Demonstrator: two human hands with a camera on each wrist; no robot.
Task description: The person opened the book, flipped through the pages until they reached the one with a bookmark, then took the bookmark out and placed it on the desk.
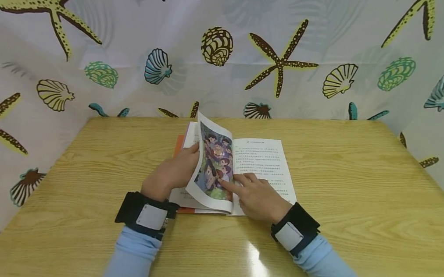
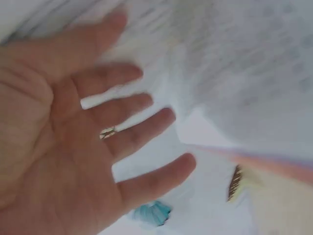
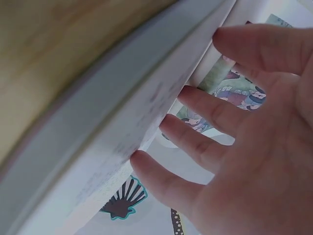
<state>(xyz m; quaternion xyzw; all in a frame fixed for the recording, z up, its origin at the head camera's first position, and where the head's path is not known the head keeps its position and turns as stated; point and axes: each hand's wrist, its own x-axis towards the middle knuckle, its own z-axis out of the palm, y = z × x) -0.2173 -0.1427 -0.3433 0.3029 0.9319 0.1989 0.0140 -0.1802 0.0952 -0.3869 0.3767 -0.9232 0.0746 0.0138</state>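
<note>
An open book [image 1: 261, 159] lies on the table, its right page printed with lines of text. One leaf [image 1: 201, 189] with a colour picture of several children stands partly raised and curved on the left side. My left hand [image 1: 171, 169] is at the left, its fingertips hidden behind that leaf in the head view. In the left wrist view its fingers [image 2: 142, 134] spread straight beside text pages. My right hand [image 1: 260, 199] rests on the right page near the spine, a finger reaching over the picture. The right wrist view shows its fingertips [image 3: 168, 122] touching the paper.
The wooden table [image 1: 361, 177] extends around the book. Behind it hangs a white cloth [image 1: 243, 78] printed with starfish and shells. An orange edge [image 1: 179, 146] shows at the book's left side. Dark straps [image 1: 297, 228] circle both wrists.
</note>
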